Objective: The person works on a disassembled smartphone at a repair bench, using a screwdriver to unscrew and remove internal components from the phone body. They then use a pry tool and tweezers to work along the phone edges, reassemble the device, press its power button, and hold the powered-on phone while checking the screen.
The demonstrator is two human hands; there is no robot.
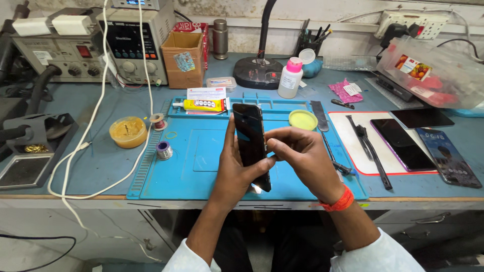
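Note:
My left hand (233, 174) holds a dark smartphone (250, 141) upright on its edge above the blue work mat (201, 156), thumb along its left side. My right hand (302, 156) is curled against the phone's right edge, fingertips pressing near its middle. A red thread band circles my right wrist. Whether the right hand holds a small tool is hidden by the fingers.
On the mat lie a yellow glue tube (204, 105), a yellow-green lid (303, 120) and a solder spool (164, 150). A white pad at right carries tweezers (370, 148) and two phones (403, 143). A flux tin (128, 131), cardboard box (183, 59), white bottle (290, 78) and power supply (132, 43) stand behind.

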